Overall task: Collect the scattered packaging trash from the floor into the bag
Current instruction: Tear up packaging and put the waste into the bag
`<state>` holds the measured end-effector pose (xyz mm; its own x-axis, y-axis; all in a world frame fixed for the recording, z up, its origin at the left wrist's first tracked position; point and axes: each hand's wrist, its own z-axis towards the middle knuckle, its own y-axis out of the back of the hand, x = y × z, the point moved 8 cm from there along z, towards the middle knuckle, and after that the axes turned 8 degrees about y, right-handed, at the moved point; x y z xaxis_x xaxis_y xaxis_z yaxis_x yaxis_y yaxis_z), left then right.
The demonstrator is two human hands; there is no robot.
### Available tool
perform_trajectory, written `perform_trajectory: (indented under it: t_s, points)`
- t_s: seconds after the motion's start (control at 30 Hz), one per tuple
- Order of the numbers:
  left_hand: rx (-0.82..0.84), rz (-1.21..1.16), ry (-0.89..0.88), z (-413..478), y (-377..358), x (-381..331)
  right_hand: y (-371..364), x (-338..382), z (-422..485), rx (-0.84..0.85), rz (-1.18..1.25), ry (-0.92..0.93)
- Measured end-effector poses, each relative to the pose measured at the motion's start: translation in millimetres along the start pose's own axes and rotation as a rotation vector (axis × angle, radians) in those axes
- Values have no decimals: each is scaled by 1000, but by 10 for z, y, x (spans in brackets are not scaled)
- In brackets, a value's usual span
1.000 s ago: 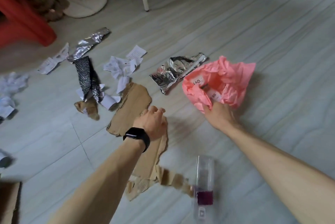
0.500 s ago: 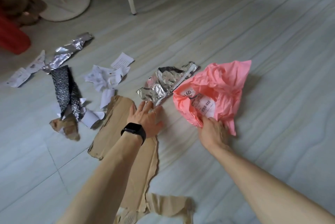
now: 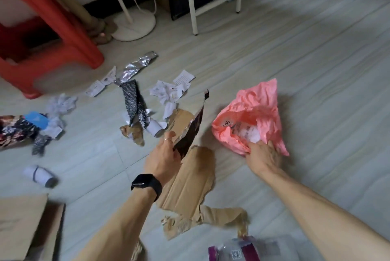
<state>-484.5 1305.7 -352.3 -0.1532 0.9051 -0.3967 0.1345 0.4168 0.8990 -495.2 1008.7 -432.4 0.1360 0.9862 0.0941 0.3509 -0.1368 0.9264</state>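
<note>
1. Where the trash lies, the floor (image 3: 316, 70) is pale and striped.
2. A red stool (image 3: 63, 35) stands far back on the left.
3. A long torn cardboard (image 3: 190, 187) lies flat in the middle, between the two arms.
4. The pink bag (image 3: 263, 102) sits on the floor just right of the cardboard, its mouth open, with white paper inside.
5. The right hand (image 3: 262, 156) grips the bag's near edge, fingers curled on it.
6. The left hand (image 3: 162, 159) pinches a shiny wrapper (image 3: 194, 130) and holds it up over the cardboard, near the bag.
7. White papers (image 3: 171, 94) lie behind the cardboard.
8. A small white roll (image 3: 40, 176) lies far left.
</note>
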Motion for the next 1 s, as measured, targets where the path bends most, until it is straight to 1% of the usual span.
perform_trajectory:
  t_s: [0.13,0.2,0.23,0.3,0.33,0.37,0.4,0.53,0.6,0.67,0.7,0.8,0.87,1.0]
  points:
    - [-123,113,70,-545,985,557,667,868,-502,-174,24,223]
    - [-208,107,110,-847,1546,782,1037,1307,-746,-231,51,328]
    - [-269,96,139,-1131,1962,945,1293,1640,-972,-257,56,404]
    - [-361,110,145,-1545,2501,1156,1656,2096,-1317,-309,56,506]
    - [-414,136,172,-1926,2852,1333,1840,2452,-1596,-336,66,584]
    - [-444,152,180,-2083,3037,1410,1984,2609,-1758,-359,77,617]
    - [-494,177,224,-2451,3327,1621,2133,2955,-2099,-375,86,694]
    - [-586,208,378,-3534,3874,2158,2403,3799,-2999,-372,83,860]
    - [-640,197,451,-4119,3954,2451,2459,4114,-3375,-364,88,901]
    - [-683,250,550,-4933,3996,2861,2370,4580,-3873,-350,90,987]
    - [-666,285,527,-5024,3935,2888,2366,4556,-3879,-350,115,969]
    - [-554,393,594,-5746,3759,3171,2037,4864,-4226,-295,119,1022]
    - [-470,452,616,-6062,3600,3297,1756,5006,-4413,-237,96,1053]
    - [-29,443,714,-6235,2798,3575,1163,5104,-4627,-117,77,1062]
